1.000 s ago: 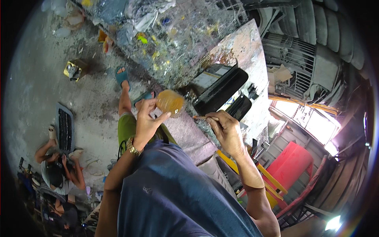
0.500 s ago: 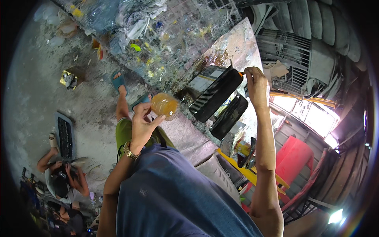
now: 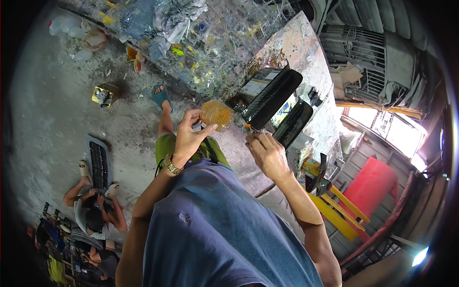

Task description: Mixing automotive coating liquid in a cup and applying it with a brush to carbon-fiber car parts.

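Note:
My left hand (image 3: 190,139) is closed round a clear, soft-looking plastic container (image 3: 216,115) with amber liquid in it, held out over the floor. My right hand (image 3: 268,154) is pinched on a small tool with an orange part (image 3: 247,126), whose kind I cannot make out. That hand is at the near end of a long glossy black part (image 3: 276,98) with a carbon-weave pattern on its side. Beside it, to the right, lies a shorter black part (image 3: 294,125) of the same look. Both rest tilted over cartons.
A stained worktop (image 3: 313,52) extends behind the black parts. A plastic-covered heap (image 3: 210,57) fills the far side. Yellow bars (image 3: 337,215) and a red panel (image 3: 373,184) stand to the right. On the floor are a yellow tin (image 3: 104,95) and another person (image 3: 93,217) at left.
My right hand has come from the far end of the long black part to its near end, with the orange-marked tool. My left hand still holds the container. The whole view has shifted slightly.

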{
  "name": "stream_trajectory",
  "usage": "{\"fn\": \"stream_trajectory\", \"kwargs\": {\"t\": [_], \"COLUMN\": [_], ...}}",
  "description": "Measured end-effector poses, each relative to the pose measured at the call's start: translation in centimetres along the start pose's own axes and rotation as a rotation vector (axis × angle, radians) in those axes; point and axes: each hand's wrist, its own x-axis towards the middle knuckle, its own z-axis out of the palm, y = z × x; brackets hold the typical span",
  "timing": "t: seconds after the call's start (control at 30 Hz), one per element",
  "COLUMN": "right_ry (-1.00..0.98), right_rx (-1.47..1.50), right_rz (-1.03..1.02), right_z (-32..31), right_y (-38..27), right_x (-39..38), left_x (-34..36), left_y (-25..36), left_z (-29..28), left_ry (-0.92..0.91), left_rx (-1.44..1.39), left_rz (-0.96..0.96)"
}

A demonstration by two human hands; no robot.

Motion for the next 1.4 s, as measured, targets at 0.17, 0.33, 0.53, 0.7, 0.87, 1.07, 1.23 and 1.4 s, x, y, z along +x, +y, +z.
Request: {"fn": "stream_trajectory", "kwargs": {"t": [0.17, 0.33, 0.53, 0.7, 0.87, 1.07, 1.23, 1.4], "right_ry": [0.071, 0.108, 0.113, 0.343, 0.581, 0.441, 0.54, 0.629], "right_rx": [-0.027, -0.098, -0.189, 0.124, 0.65, 0.955, 1.553, 1.662], "right_rz": [-0.078, -0.106, -0.131, -0.022, 0.054, 0.155, 0.323, 0.228], "right_z": [2.8, 5.6, 6.9, 5.3, 3.8, 5.1, 5.2, 5.4], "right_y": [0.8, 3.5, 5.7, 5.4, 3.7, 5.4, 10.2, 14.0], "right_x": [-3.1, -6.1, -9.7, -11.9, -13.5, -12.1, -12.8, -9.7], "left_x": [-1.9, -4.5, -7.5, -8.7, -10.4, -10.9, -10.7, -10.7], "left_y": [-0.3, -1.3, -3.5, -4.1, -2.7, -1.6, -1.3, -1.4], "left_z": [0.4, 1.0, 2.2, 3.7, 7.1, 9.9, 10.4, 10.8], "left_ry": [0.008, 0.033, 0.097, 0.14, 0.059, 0.111, 0.085, 0.131], "left_rx": [-0.05, -0.033, -0.177, 0.154, -0.106, -0.016, -0.047, 0.035], "left_rz": [0.04, 0.099, 0.019, 0.003, 0.074, 0.007, 0.014, 0.054]}}
